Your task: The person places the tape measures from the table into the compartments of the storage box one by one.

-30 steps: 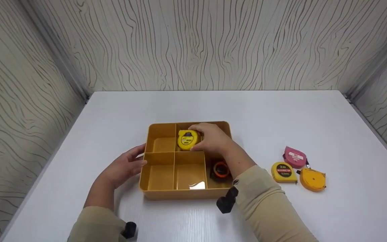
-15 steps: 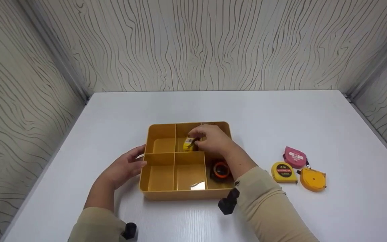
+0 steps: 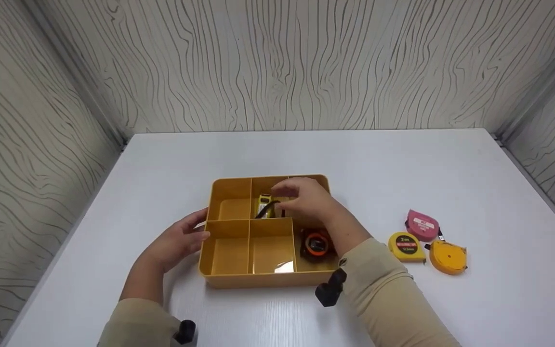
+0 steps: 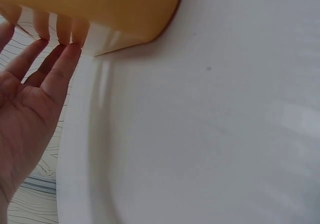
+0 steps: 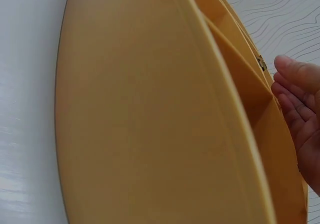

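A mustard-yellow divided box (image 3: 227,279) stands on the white table. My left hand (image 3: 178,241) rests straight fingers against its left wall; the left wrist view shows those fingertips (image 4: 72,51) at the wall. In the back middle compartment a yellow tape measure (image 3: 264,205) stands on edge, its black strap (image 3: 269,207) curving toward my right thumb. My right hand (image 3: 306,197) hovers over that compartment, thumb and fingers spread apart, just right of the tape measure. An orange-and-black tape measure (image 3: 316,244) lies in the front right compartment.
Right of the box lie a pink tape measure (image 3: 423,225), a yellow one with a black label (image 3: 406,247) and an orange one (image 3: 448,258), close together. Wood-grain panels (image 3: 277,67) wall in the table at the back and sides.
The yellow tape measure has turned from its labelled face to standing on edge and now sits left of my right fingers, which have let it go. My left hand stays at the box.
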The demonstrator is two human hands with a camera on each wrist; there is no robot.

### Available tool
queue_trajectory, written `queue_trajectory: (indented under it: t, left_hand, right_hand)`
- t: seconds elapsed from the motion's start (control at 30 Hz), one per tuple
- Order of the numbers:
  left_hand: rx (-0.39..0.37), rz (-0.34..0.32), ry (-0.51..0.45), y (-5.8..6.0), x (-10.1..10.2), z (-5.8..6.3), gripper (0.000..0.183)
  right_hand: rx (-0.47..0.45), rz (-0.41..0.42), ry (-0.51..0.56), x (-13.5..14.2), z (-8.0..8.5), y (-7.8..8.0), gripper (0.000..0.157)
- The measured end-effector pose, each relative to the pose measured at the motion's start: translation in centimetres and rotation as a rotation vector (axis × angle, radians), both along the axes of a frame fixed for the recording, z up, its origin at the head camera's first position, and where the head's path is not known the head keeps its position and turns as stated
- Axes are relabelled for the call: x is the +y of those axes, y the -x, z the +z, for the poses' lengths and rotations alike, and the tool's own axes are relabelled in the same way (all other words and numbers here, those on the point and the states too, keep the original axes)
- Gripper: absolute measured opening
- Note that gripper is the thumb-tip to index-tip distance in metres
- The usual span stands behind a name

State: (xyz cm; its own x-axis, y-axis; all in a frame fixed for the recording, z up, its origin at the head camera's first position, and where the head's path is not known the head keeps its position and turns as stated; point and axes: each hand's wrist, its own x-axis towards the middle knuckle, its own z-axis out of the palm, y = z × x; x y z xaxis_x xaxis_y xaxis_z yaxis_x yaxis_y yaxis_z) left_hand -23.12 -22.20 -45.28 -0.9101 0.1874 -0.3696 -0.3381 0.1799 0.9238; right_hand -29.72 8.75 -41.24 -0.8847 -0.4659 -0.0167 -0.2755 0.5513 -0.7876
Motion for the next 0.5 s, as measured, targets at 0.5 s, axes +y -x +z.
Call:
queue_trajectory:
  t: [0.5]
  left_hand:
    - [0.002, -0.003, 0.01, -0.1, 0.1, 0.2, 0.065]
  right_hand:
    - [-0.002, -0.007, 0.094, 0.4, 1.9, -0.3, 0.037]
